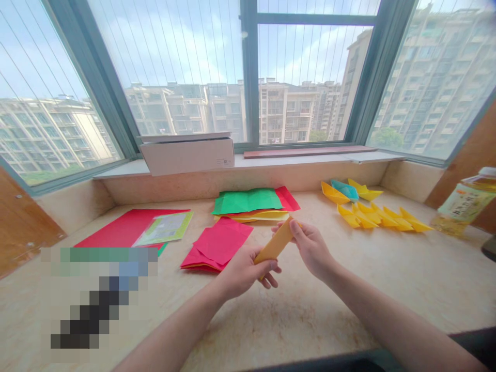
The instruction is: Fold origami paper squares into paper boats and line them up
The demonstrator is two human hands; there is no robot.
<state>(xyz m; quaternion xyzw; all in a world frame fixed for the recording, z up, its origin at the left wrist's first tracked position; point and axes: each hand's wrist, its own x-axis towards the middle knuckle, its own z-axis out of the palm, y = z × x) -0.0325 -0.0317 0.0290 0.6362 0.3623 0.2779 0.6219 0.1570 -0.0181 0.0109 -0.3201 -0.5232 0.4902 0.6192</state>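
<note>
A folded strip of yellow-orange paper [274, 245] is held up at a slant between my two hands. My left hand [248, 268] grips its lower end, thumb on the face and fingers curled behind. At the upper end, my right hand [310, 243] pinches the corner between thumb and fingers. Red paper sheets [219, 243] lie in a loose stack just left of my left hand. Beyond the hands is a pile of creased sheets, with green paper [248, 201] on top and yellow and red below. Folded yellow paper boats [375, 216] stand in a row to the right.
Behind that row sit two more yellow boats and a blue paper boat [344, 190]. A drink bottle [465, 201] stands at far right. Red sheets [120, 227] under a clear packet [165, 228] lie at left. A white box [188, 155] rests on the window ledge. One left patch is pixelated.
</note>
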